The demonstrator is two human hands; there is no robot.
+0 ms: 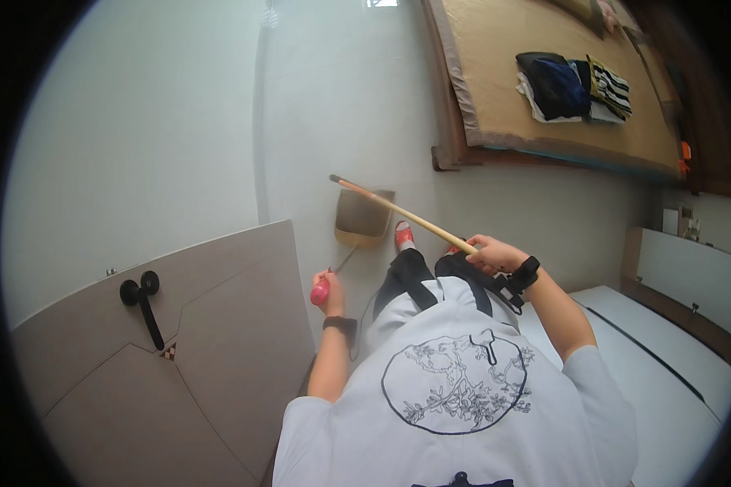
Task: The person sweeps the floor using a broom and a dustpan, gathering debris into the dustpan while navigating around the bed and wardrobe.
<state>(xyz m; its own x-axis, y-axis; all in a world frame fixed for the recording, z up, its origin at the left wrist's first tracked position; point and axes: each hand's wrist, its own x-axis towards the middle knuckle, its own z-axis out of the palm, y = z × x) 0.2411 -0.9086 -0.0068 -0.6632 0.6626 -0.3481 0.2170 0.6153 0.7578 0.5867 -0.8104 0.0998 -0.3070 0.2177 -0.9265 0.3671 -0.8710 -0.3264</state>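
My left hand (330,291) grips the handle of a long-handled dustpan, and the handle's pink-red end (320,293) sticks out of my fist. The tan dustpan (359,237) is low by the floor in front of my feet, its pan facing away from me. In my right hand (496,252) is a light wooden pole (426,224). It slants up and left across the dustpan, with an orange section and a dark tip at its far end. I cannot tell whether the pole touches the dustpan. No broom head shows.
A grey door (219,341) with a black lever handle (149,316) stands at my left. At the upper right is a bed (487,79) bearing folded clothes (557,88); another person's hand (609,17) is near its far side. White furniture (639,347) stands at the right.
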